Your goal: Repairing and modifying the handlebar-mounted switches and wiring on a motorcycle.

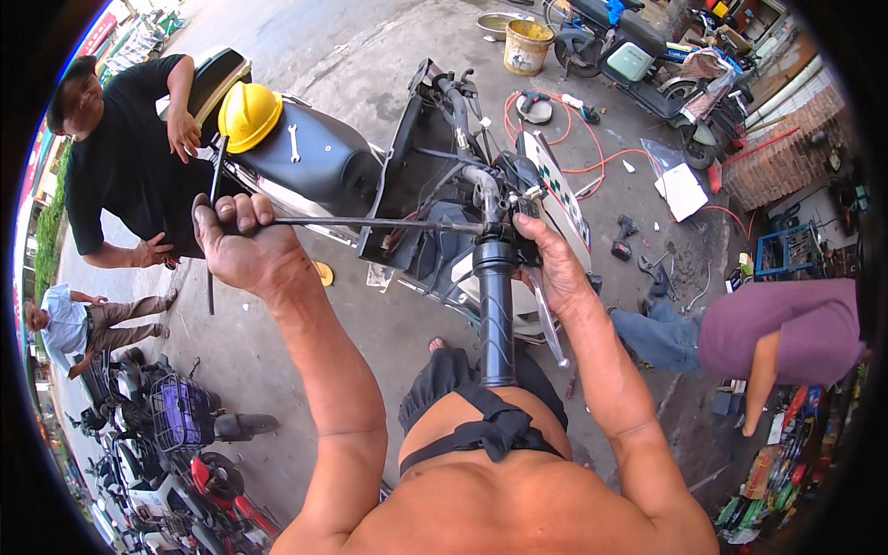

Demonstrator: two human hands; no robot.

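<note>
My left hand is closed around the crossbar of a black T-handle wrench. Its long shaft reaches to a clamp at the inner end of a black handlebar grip on a partly dismantled scooter. My right hand is wrapped at the switch housing beside the grip, with the silver brake lever running down below it. On the scooter's dark seat lie a yellow hard hat and a silver spanner.
A person in black stands left, another behind, and a person in purple bends at right. Parked scooters stand around. A yellow bucket, orange hose, drill and scattered tools lie on the ground.
</note>
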